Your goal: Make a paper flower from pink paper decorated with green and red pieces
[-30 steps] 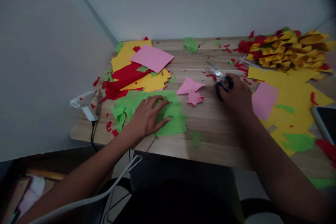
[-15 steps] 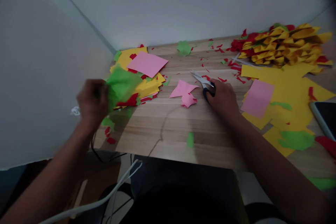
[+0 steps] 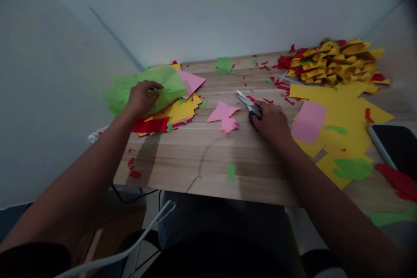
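The left hand bends its fingers at a green sheet over yellow paper; whether it pinches cannot be told. The right hand grips scissors near pink cutouts.

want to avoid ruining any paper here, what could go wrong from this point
The left hand is on a thin, irregular green paper sheet lying over jagged-edged yellow paper; dragging it could tear the green or shift the yellow.

The right hand holds pointed silver metal scissors with dark handles close to a pointed pink paper piece; a sideways sweep might nick it.
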### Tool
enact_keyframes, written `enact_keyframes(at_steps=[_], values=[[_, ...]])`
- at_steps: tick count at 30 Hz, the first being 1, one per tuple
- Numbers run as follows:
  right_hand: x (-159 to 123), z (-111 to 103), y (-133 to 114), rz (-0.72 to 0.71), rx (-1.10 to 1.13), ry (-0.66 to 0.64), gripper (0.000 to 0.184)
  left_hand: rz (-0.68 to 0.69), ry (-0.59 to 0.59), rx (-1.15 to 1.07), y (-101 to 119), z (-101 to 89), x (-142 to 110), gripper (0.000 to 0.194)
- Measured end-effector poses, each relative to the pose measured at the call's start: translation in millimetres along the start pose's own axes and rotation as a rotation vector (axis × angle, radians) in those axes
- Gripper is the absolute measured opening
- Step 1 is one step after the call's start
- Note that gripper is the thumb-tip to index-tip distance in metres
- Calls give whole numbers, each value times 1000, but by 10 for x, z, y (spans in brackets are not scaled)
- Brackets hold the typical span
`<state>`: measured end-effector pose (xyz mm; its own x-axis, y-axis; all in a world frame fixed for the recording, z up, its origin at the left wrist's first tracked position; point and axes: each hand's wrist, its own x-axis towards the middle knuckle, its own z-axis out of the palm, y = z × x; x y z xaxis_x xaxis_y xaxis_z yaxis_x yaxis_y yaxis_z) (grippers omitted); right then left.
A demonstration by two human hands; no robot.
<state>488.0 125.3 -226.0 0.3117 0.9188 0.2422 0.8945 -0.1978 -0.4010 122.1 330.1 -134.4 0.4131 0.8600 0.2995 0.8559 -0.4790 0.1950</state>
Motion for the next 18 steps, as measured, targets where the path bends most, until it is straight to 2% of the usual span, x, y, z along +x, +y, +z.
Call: enact_keyframes(at_steps=[2,4,7,10,12,14,16,18], values=[[-3,-14,13,-10,-2,-6,48,5,-31,37,-19,78,-101,31],[-5,-29,19,-13,-15,-17,47,40,66,30,-6,31,-287,32],[-11,-66,12,5,-48,-59,40,60,295,-20,31,-194,-704,17],[-24,-124,-20,15,-85,-128,35,4,419,-14,16,-456,-1216,11],[-36,-166,-51,19,-116,-163,34,-91,471,-13,-42,-582,-1560,14],[-47,-201,-80,19,-151,-188,34,-250,491,-13,-139,-638,-1876,11],[-56,-221,-100,15,-186,-206,33,-421,571,-34,-264,-616,-2141,11],[-64,-222,-100,7,-212,-212,34,-551,603,-41,-396,-533,-2335,16]])
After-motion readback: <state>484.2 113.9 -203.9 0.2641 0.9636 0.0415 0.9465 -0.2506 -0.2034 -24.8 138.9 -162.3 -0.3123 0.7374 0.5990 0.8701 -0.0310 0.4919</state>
